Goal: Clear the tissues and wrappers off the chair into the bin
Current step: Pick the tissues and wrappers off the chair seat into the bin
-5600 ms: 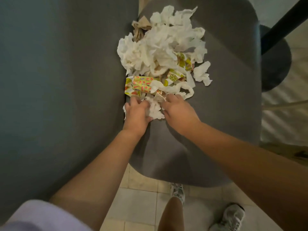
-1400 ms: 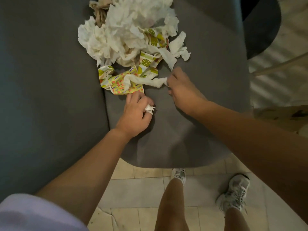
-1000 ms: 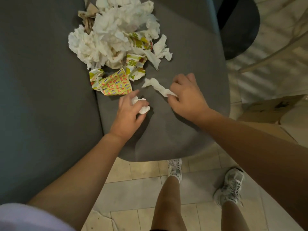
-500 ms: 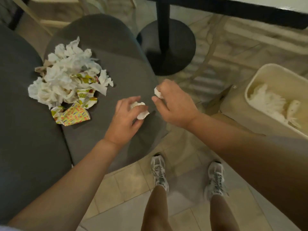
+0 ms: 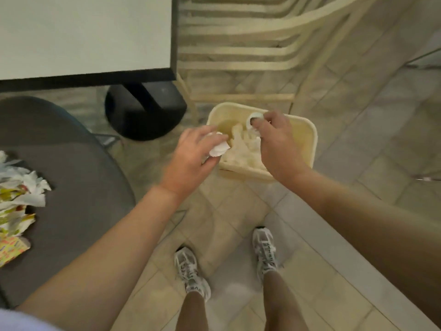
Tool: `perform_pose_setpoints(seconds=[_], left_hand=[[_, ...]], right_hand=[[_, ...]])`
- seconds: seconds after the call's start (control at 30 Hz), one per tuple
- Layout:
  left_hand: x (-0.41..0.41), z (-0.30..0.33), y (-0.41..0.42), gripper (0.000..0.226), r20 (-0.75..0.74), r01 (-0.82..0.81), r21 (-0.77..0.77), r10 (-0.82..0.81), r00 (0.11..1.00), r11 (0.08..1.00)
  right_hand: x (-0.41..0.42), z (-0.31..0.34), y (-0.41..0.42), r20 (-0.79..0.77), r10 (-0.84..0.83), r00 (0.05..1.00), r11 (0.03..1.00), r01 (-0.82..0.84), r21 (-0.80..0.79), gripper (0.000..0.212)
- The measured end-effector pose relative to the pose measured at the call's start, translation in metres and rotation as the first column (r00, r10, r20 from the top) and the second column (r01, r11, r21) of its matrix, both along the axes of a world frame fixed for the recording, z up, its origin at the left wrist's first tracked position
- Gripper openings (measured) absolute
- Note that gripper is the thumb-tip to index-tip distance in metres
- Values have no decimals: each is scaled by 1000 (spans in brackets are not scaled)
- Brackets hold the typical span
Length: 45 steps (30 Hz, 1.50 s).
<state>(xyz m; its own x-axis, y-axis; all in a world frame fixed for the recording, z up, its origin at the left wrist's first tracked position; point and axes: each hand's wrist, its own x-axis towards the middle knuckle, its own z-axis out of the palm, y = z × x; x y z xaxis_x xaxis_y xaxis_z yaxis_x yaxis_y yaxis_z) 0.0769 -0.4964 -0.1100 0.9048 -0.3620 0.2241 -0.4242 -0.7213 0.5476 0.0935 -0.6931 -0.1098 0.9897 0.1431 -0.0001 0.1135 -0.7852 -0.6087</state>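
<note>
A cream plastic bin stands on the floor ahead of me with white tissues inside. My left hand grips a crumpled white tissue at the bin's left rim. Over the bin's opening, my right hand pinches another small tissue. At the far left, the grey chair seat holds a pile of white tissues and colourful printed wrappers, partly cut off by the frame edge.
A white table with a black edge stands on a black round pedestal base beyond the chair. A cream slatted chair is behind the bin. My legs and grey sneakers stand on the beige tiled floor.
Both hands have carried their tissues away from the chair to the right and now hover at the bin. My view has swung right, so the pile sits at the left edge.
</note>
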Motion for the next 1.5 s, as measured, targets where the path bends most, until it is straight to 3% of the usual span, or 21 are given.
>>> perform_pose_setpoints(seconds=[0.07,0.13,0.17,0.23,0.33,0.47,0.57,0.8,0.93,1.1,1.33,1.5], left_hand=[[14,3,-37,31,-71,20,-87,-26,997,996],[28,5,-66,32,-312,-58,-170,2,950,984],[35,1,-76,34,-421,-81,-168,3,907,982],[47,-9,-88,37,-495,-46,-102,-10,869,994],[55,-21,-94,46,-504,20,-23,-29,863,1000],[55,-28,-89,39,-443,3,111,47,895,994],[48,-24,-78,46,-391,-48,131,96,915,990],[24,-3,-37,34,-303,-112,72,129,944,991],[2,5,15,36,-230,-148,49,156,961,988],[-35,1,103,34,-239,-233,123,256,937,965],[-105,8,239,38,-301,-385,246,448,842,889],[-134,22,316,36,-301,-530,243,582,755,813]], right_hand=[[7,-7,-28,-161,-37,986,997,47,58,27],[10,-16,-47,-298,9,954,1000,-5,12,27],[11,-18,-54,-360,42,932,998,-55,-26,32],[11,-21,-64,-405,71,911,993,-104,-61,36],[10,-20,-71,-416,62,907,993,-96,-62,38],[12,-17,-75,-457,41,889,992,-93,-91,40],[12,-10,-70,-431,41,901,995,-75,-62,40],[8,5,-20,-256,96,962,992,-115,-59,33],[3,13,41,-188,201,961,975,-214,-52,35],[-10,13,133,-213,309,927,941,-331,-76,33],[-47,28,279,-308,424,852,861,-485,-156,32],[-65,40,370,-305,487,818,816,-551,-176,38]])
